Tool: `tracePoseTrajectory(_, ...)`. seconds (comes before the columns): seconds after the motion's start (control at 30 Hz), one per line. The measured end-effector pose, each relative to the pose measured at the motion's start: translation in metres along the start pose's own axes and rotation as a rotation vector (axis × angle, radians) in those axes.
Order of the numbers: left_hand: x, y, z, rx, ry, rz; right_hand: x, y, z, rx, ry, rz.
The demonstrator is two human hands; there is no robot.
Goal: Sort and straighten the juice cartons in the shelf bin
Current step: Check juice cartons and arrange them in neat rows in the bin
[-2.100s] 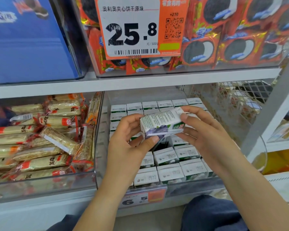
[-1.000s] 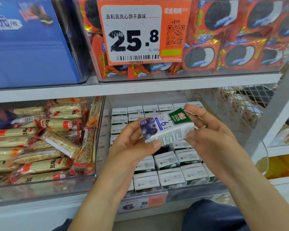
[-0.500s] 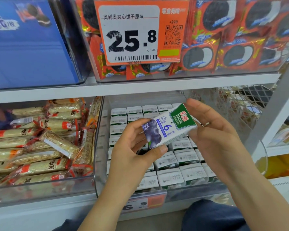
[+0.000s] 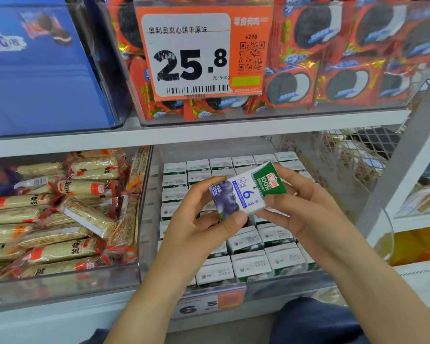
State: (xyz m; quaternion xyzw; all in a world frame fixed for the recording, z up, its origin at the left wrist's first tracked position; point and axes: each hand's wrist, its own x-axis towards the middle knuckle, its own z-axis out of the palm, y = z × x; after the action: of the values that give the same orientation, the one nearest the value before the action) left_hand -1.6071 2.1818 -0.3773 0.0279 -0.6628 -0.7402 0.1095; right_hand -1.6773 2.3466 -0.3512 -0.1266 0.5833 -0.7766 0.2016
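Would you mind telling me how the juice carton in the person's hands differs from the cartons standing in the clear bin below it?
The held carton is lifted above the bin, gripped by the left hand and right hand; the binned cartons stand in rows. The held carton lies tilted with its printed front showing, blueberries and a green top panel; the binned cartons are upright, showing mostly white tops. They look like the same product.

Snack bars (image 4: pixel 60 219) left bin; cookie packs (image 4: pixel 333 70), price tag (image 4: pixel 204 53) above.
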Motion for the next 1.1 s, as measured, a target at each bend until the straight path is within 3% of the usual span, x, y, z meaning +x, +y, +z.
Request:
tracePoseTrajectory(0.17,0.001,0.0,0.0,0.005,0.003,-0.01,0.0,-0.001,0.0,0.003,-0.045,-0.028)
tracePoseTrajectory(0.3,-0.002,-0.002,0.004,0.171,0.137,0.131,0.005,0.003,-0.002,0.166,-0.037,-0.008)
tracePoseTrajectory(0.43,-0.006,-0.002,0.006,0.408,0.257,0.31,0.008,0.006,-0.002,0.174,-0.092,0.012)
tracePoseTrajectory(0.6,-0.005,-0.002,0.003,0.397,0.261,0.325,0.005,0.005,-0.002,0.164,-0.104,-0.035)
tracePoseTrajectory(0.73,-0.002,-0.007,0.0,0.478,0.162,0.216,0.0,0.002,0.0,-0.087,-0.041,-0.253)
tracePoseTrajectory(0.87,-0.002,-0.013,0.004,0.667,0.175,0.257,-0.007,0.007,0.007,-0.4,-0.095,-0.459)
tracePoseTrajectory(1.1,-0.002,-0.018,0.004,0.665,0.22,0.274,-0.011,0.005,0.009,-0.477,-0.129,-0.52)
